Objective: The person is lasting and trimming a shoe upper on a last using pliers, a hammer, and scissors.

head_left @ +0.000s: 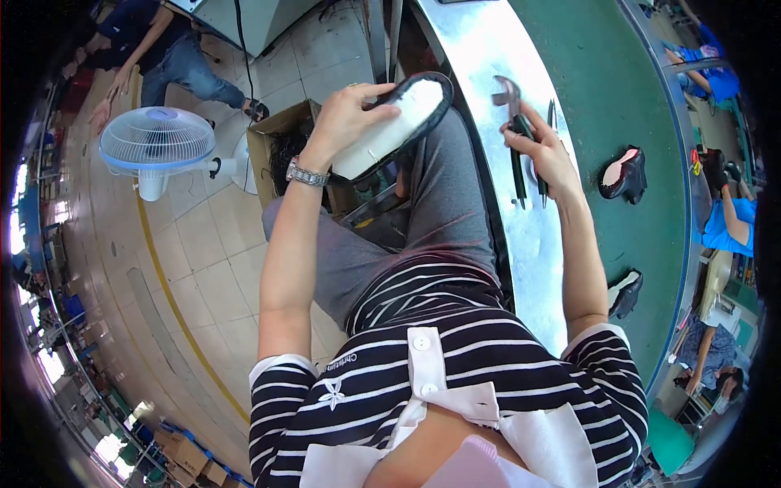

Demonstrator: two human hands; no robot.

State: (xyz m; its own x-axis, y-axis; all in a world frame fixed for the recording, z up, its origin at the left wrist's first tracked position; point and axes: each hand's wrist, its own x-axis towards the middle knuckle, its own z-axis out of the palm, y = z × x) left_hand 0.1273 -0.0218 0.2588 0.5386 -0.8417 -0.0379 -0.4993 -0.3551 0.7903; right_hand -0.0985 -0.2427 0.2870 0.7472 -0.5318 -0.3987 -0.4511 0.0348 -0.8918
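My left hand point(348, 120), with a metal watch on its wrist, grips a black shoe upper point(394, 132) above my lap. Its pale underside faces up, ringed by a dark edge. The thumb lies across that underside. On the right, above the metal strip of the bench, my right hand point(551, 156) is closed round dark-handled pincers point(508, 93). Their metal jaws point away from me. A slim pointed tool point(551, 114) shows beside the fingers, partly hidden by the hand; whether it is held or lying there I cannot tell.
Two dark shoe pieces, one farther off point(623, 174) and one nearer point(626, 294), lie on the green conveyor belt point(586, 73) right of the metal strip point(533, 268). Left of my knees stand a cardboard box point(262, 154) of dark scraps and a fan point(159, 142). Other people sit around.
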